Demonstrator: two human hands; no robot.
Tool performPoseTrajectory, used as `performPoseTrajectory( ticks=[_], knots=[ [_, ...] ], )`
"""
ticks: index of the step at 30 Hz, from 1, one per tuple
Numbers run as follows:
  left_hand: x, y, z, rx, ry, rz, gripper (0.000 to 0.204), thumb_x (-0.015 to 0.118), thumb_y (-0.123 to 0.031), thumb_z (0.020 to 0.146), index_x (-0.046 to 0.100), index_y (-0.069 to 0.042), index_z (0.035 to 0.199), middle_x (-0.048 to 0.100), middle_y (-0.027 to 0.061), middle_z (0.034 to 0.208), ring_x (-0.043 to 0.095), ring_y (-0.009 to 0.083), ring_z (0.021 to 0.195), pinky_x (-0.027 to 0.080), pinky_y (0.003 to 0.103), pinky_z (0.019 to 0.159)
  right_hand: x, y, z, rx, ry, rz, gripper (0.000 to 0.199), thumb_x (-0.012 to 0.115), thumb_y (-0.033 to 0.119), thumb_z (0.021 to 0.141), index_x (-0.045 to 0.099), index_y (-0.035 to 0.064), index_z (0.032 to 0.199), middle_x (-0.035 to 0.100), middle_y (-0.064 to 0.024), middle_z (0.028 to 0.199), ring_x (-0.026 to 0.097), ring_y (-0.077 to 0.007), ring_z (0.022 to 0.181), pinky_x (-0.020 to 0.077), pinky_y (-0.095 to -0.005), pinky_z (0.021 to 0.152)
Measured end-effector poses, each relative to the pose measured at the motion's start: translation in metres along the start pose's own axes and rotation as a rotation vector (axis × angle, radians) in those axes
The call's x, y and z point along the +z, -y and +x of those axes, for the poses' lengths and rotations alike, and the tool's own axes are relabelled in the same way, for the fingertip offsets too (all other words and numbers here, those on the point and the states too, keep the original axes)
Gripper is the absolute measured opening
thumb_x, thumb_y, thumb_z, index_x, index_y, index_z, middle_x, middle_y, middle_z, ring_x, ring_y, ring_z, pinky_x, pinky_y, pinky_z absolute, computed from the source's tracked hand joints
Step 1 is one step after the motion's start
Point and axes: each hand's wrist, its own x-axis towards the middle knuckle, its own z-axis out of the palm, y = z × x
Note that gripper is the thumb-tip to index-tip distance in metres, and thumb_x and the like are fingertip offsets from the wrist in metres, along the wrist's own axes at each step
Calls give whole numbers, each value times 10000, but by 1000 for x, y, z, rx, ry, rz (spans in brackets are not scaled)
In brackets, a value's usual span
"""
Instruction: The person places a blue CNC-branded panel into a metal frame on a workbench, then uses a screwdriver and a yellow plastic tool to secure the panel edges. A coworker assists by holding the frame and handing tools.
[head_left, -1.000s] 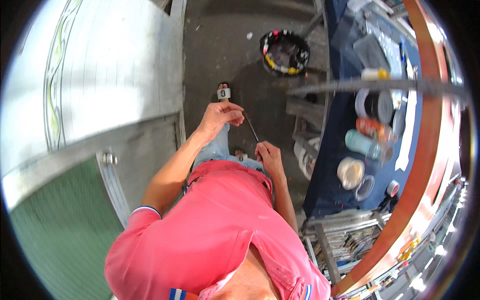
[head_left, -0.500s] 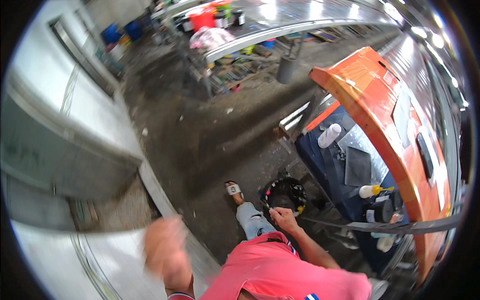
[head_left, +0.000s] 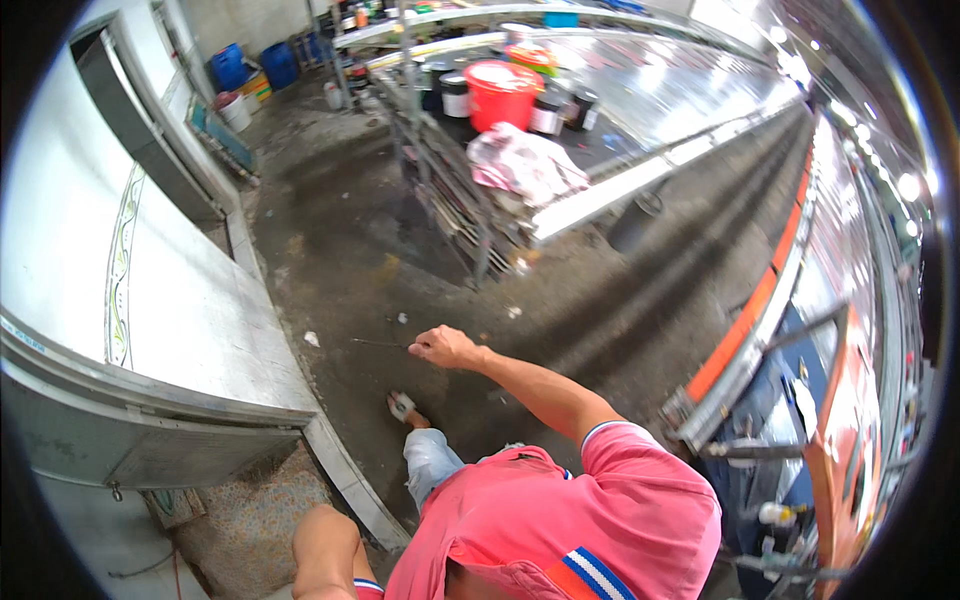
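My right hand [head_left: 445, 347] reaches out over the dark floor with its fingers closed around a thin dark rod [head_left: 380, 344]. The rod points left from my fist, and its exact kind is too small to tell. Of my left side only the bare arm [head_left: 325, 550] shows at the lower edge, and the hand itself is hidden. Beyond my right hand stands a metal table [head_left: 590, 210]. A red bucket [head_left: 503, 95] and a crumpled, pink-stained white cloth [head_left: 522, 165] lie on its near corner.
Dark jars with pale labels [head_left: 548, 113] flank the bucket. A long orange-edged table [head_left: 745, 330] runs along the right. White tiled wall [head_left: 190, 340] and a grey metal door panel [head_left: 200, 455] border the left. Blue barrels [head_left: 279, 64] stand far back.
My view has turned right and moved toward the table with the bucket. My right hand has swung forward from beside my leg; my left hand has dropped out of sight.
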Motion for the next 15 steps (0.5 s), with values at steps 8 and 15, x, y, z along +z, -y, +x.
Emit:
performPoseTrajectory(
  ticks=[8,15],
  knots=[
    [-77,316,-24,206,-1,484,605,421,-497,1055,450,-122,1530,391,93,1632,296,282,1524,168,605,1204,15,-178,163,637,84,-166,411,519,342,1007,712,-5,1112,740,-222,1045,733,-354,968,588,-468,846],
    [-118,606,-83,73,-32,-69,460,586,-440,986,597,-169,1357,549,17,1406,460,229,1309,301,548,1118,69,-228,174,996,51,-120,429,577,342,987,751,-23,842,746,-190,795,763,-322,797,614,-447,778]
  ],
)
